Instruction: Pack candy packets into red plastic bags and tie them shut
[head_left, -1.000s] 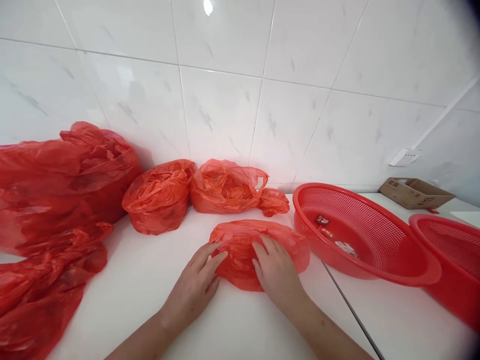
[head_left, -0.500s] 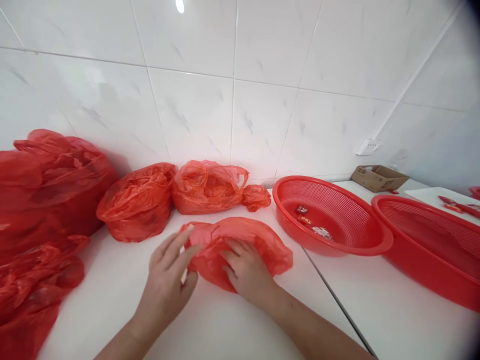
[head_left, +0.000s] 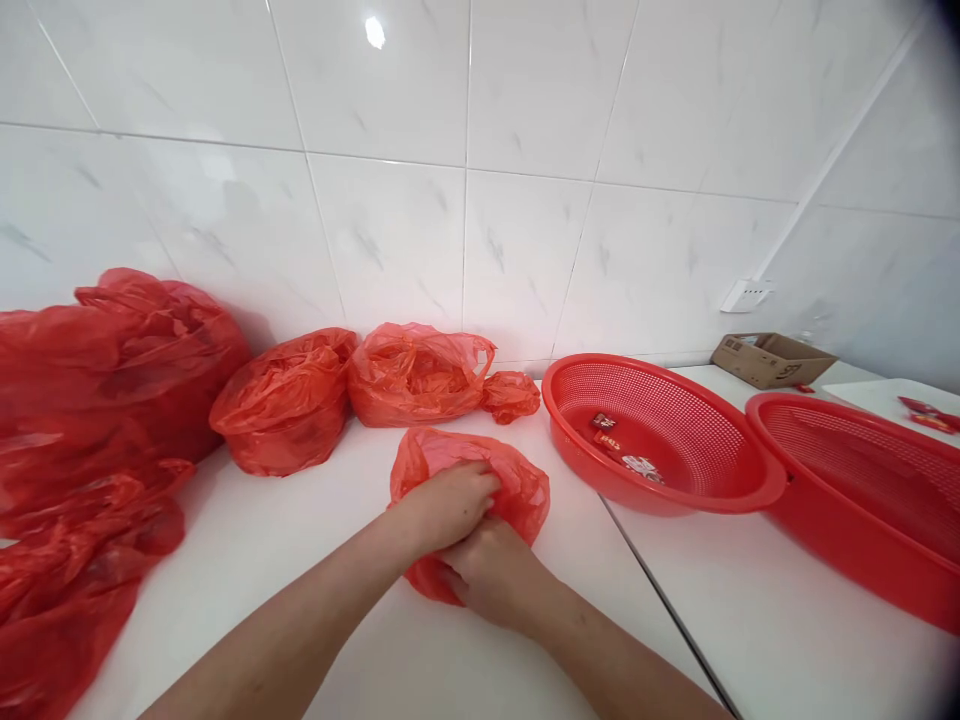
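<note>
A thin red plastic bag (head_left: pixel 431 455) lies crumpled on the white table in front of me. My left hand (head_left: pixel 459 500) is over the bag, fingers curled into the plastic. Just below it, my right hand (head_left: pixel 491 565) is closed on the bag's near side, and the two hands touch. Parts of the bag under both hands are hidden, and I cannot tell what is inside it. Behind it sit an open red bag with handles (head_left: pixel 416 375), a small crumpled red bag (head_left: pixel 511 396) and a rounded full red bag (head_left: pixel 289 400).
A red perforated basket (head_left: pixel 675 420) holding several small packets stands on the right, touching a second red basket (head_left: pixel 862 510). Behind them is a cardboard box (head_left: pixel 772 360). Large red bags (head_left: pixel 112 380) fill the left side. A seam (head_left: pixel 667 595) crosses the white table.
My left hand has moved right from the bag's left edge onto its middle, beside my right hand. Both hands have closed, and the bag is bunched narrower. The view has shifted slightly.
</note>
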